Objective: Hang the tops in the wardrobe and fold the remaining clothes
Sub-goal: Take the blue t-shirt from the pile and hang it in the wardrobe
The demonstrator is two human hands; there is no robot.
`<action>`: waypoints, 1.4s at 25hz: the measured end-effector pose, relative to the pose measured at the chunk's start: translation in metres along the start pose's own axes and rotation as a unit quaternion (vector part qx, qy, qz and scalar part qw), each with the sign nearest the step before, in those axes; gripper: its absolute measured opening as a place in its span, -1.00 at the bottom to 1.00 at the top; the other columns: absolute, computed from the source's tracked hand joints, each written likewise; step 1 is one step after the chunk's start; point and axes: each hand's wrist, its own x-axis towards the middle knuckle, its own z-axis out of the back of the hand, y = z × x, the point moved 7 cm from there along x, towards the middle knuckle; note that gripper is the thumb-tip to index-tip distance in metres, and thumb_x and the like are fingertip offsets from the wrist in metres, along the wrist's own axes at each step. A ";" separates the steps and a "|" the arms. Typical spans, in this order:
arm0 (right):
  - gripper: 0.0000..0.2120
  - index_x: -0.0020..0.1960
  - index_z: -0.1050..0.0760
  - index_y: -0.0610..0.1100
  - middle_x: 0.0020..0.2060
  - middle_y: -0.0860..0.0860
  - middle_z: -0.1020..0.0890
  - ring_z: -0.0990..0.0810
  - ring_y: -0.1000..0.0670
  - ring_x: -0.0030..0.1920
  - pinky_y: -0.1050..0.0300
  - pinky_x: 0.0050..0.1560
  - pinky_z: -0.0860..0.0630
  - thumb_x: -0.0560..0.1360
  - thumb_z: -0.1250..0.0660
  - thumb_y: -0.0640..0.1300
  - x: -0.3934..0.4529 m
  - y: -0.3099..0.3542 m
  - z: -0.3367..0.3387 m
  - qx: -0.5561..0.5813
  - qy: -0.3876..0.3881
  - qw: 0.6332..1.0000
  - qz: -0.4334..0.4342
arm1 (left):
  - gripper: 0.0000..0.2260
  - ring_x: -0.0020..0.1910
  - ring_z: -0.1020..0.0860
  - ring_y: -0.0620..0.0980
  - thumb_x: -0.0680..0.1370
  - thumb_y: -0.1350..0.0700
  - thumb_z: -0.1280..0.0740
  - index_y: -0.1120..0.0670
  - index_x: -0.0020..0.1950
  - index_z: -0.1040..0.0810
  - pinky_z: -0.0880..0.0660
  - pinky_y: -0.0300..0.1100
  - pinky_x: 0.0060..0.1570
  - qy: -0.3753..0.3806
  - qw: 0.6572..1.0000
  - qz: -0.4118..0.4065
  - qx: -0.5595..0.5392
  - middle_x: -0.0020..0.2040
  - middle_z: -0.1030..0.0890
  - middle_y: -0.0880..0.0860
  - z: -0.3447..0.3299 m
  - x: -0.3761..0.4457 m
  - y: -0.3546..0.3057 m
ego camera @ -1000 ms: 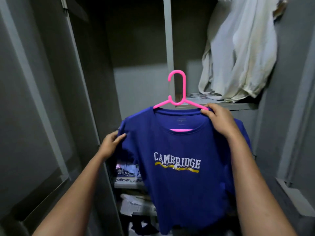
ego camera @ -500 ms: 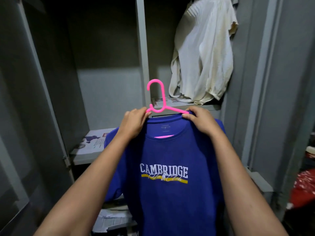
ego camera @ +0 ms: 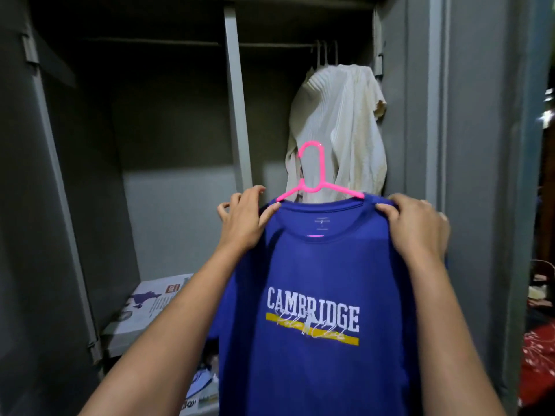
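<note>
A blue T-shirt [ego camera: 312, 319] printed "CAMBRIDGE" hangs on a pink plastic hanger [ego camera: 315, 178], held up in front of the open grey wardrobe [ego camera: 177, 163]. My left hand [ego camera: 243, 220] pinches the shirt's left shoulder over the hanger arm. My right hand [ego camera: 417, 226] grips the right shoulder the same way. The hanger's hook stands free, well below the wardrobe rail [ego camera: 270, 45]. A cream ribbed top [ego camera: 339, 130] hangs from that rail at the right, just behind the hook.
A vertical grey divider [ego camera: 237, 115] splits the wardrobe. A shelf lined with newspaper [ego camera: 150, 304] sits low on the left, with more printed items below. The right door frame [ego camera: 435, 145] stands close by. Red patterned cloth [ego camera: 537, 361] lies at far right.
Both hands have lifted the shirt and hanger higher and to the right, toward the cream top. My left hand went from the sleeve to the left shoulder. The rail has come into view.
</note>
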 end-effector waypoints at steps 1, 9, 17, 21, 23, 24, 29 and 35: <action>-0.69 0.01 -0.56 -0.13 -0.08 -0.20 -0.63 -0.55 -0.23 0.02 -0.02 -0.05 -0.38 0.58 -0.20 0.09 0.018 0.001 0.015 -0.015 -0.021 1.000 -0.017 | -0.55 0.30 -0.33 -0.02 0.58 -0.26 -0.06 -0.04 0.36 -0.33 -0.13 0.00 0.18 -0.016 1.000 0.009 -0.014 0.34 -0.42 -0.08 0.007 0.011 -0.001; -0.67 0.14 -0.54 -0.26 0.06 -0.27 -0.60 -0.50 -0.25 0.16 -0.03 0.05 -0.38 0.60 -0.21 -0.03 0.170 0.061 0.049 -0.003 -0.141 0.988 -0.069 | -0.51 0.37 -0.30 -0.01 0.59 -0.25 -0.04 0.02 0.39 -0.33 -0.14 0.03 0.32 -0.079 0.996 0.011 -0.025 0.37 -0.40 -0.02 0.031 0.097 0.000; -0.77 0.17 -0.53 -0.25 0.11 -0.22 -0.59 -0.50 -0.21 0.19 0.00 0.11 -0.37 0.59 -0.19 -0.23 0.307 0.106 -0.035 -0.025 -0.167 0.984 -0.062 | -0.38 0.55 0.00 -0.01 0.59 -0.23 -0.08 0.07 0.55 -0.09 0.11 0.01 0.49 -0.099 0.991 -0.056 0.072 0.56 -0.11 0.02 -0.006 0.202 0.020; -0.70 0.16 -0.53 -0.25 0.12 -0.20 -0.58 -0.49 -0.20 0.19 -0.02 0.11 -0.36 0.56 -0.09 -0.36 0.372 0.126 -0.081 -0.058 -0.165 0.983 -0.048 | -0.32 0.55 0.16 0.01 0.60 -0.21 -0.07 0.13 0.57 0.07 0.19 -0.02 0.51 -0.148 0.969 -0.076 0.182 0.58 0.08 0.05 -0.023 0.261 0.025; -0.68 0.16 -0.53 -0.24 0.12 -0.19 -0.58 -0.48 -0.19 0.20 -0.02 0.10 -0.36 0.55 -0.07 -0.38 0.401 0.141 -0.100 -0.076 -0.171 0.982 -0.031 | -0.29 0.55 0.20 0.06 0.60 -0.21 -0.08 0.16 0.57 0.11 0.18 0.00 0.51 -0.195 0.951 -0.059 0.231 0.58 0.14 0.08 -0.029 0.283 0.026; -0.67 0.16 -0.53 -0.24 0.12 -0.19 -0.58 -0.47 -0.19 0.20 -0.02 0.10 -0.37 0.55 -0.06 -0.37 0.414 0.147 -0.110 -0.082 -0.174 0.981 -0.024 | -0.27 0.55 0.20 0.08 0.59 -0.20 -0.08 0.18 0.56 0.13 0.18 0.02 0.51 -0.221 0.942 -0.048 0.249 0.57 0.16 0.10 -0.032 0.291 0.025; -0.67 0.17 -0.53 -0.22 0.12 -0.18 -0.59 -0.48 -0.18 0.18 0.00 0.07 -0.36 0.56 -0.05 -0.35 0.457 0.163 -0.146 -0.107 -0.186 0.977 -0.017 | -0.24 0.55 0.15 0.12 0.56 -0.21 -0.10 0.21 0.56 0.13 0.08 0.05 0.51 -0.297 0.907 -0.047 0.296 0.57 0.11 0.16 -0.040 0.298 0.029; -0.68 0.21 -0.50 -0.21 0.14 -0.17 -0.57 -0.45 -0.18 0.20 0.01 0.18 -0.30 0.56 -0.06 -0.30 0.451 0.159 -0.167 -0.148 -0.191 0.970 -0.011 | -0.24 0.55 0.15 0.13 0.57 -0.21 -0.08 0.21 0.56 0.15 0.10 0.05 0.51 -0.301 0.908 -0.056 0.285 0.57 0.11 0.17 -0.041 0.296 0.028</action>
